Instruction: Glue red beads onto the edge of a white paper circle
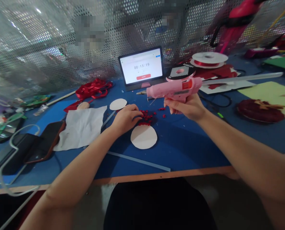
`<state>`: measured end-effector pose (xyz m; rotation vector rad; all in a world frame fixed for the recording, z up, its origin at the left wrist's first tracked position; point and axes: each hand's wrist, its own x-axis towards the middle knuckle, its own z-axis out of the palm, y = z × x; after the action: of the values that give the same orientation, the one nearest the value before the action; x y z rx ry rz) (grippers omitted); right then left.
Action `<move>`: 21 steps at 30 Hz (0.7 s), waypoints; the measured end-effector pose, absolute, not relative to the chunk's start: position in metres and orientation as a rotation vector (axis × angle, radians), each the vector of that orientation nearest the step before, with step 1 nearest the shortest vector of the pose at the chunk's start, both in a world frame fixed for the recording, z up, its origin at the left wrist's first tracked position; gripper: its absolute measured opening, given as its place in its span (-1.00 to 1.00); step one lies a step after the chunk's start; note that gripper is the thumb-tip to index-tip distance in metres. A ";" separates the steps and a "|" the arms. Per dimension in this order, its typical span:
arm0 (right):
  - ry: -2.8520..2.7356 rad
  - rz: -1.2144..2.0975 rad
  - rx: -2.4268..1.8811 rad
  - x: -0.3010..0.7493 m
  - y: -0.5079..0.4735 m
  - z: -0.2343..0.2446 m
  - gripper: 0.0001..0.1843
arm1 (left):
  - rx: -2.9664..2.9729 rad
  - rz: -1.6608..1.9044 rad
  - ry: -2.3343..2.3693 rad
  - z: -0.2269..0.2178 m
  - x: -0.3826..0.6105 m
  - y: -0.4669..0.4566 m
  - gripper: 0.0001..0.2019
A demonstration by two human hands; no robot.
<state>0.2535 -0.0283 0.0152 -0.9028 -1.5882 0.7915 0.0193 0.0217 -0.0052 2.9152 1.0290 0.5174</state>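
Note:
My right hand point(189, 107) is closed round the handle of a pink hot glue gun point(172, 89), held above the table with its nozzle to the left. A long translucent glue stick point(243, 77) sticks out of its back. My left hand point(128, 118) rests at a small heap of red bits point(147, 116), its fingers curved and the thumb apart from them. Just in front of the heap lies a white round disc point(144, 137), with red bits along its far edge. Another white disc point(118, 104) lies beyond my left hand.
A white cloth point(83, 127) and a phone point(46, 140) lie at left, near red ribbon point(93, 89). A loose glue stick point(139, 161) is near the front edge. Behind stand a timer screen point(142, 67) and ribbon spools point(209, 59). A dark red round piece point(259, 110) lies right.

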 end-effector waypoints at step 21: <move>-1.669 0.718 -0.900 0.257 -0.025 0.007 -0.77 | 1.316 0.937 1.013 0.020 0.012 -0.003 -0.83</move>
<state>0.2570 -0.0248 0.0072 -0.8997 -1.6692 0.7179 0.0119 -0.0031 0.0196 1.3165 1.0125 0.9367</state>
